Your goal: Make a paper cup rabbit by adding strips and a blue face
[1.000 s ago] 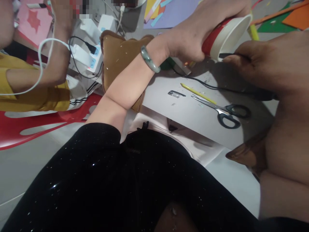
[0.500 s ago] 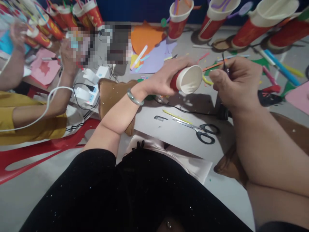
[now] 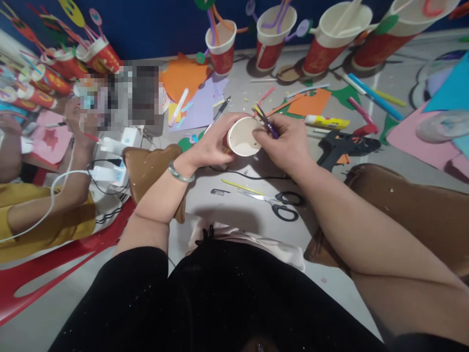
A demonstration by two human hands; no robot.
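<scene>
Clock face centred on the paper cup [image 3: 242, 142]: twelve toward the blue partition [image 3: 154, 29], six toward the wearer. At centre — a cup apparently raised clear of the table [image 3: 205, 203], mouth tipped up toward the wearer, red outer side mostly hidden. At nine, thumb and fingers parted to the cup's width and wrapped round its side: the left hand [image 3: 214, 144]. At three, closed in a tight pinch on a slim tool [image 3: 272, 129] with a purple part, kind uncertain: the right hand [image 3: 289, 144]. Tool tip toward one o'clock; contact with the rim not discernible.

Step in hand, by judgement: close work with the tool at or near the rim. Called for next, on that reading: a firm but uncrushing hold on thin paper, exact placing of the tip, left fingertips out of its path.

Farther out, at five, unheld scissors [image 3: 273, 200]; at six, a yellow stick [image 3: 240, 186]; at seven, a small metal piece [image 3: 220, 192]. Near three, a black glue gun [image 3: 335, 142] and yellow tube [image 3: 328, 121]. From just before twelve round to two — standing red cups [image 3: 222, 61]. Well out at nine, another person's arm [image 3: 82, 151].
</scene>
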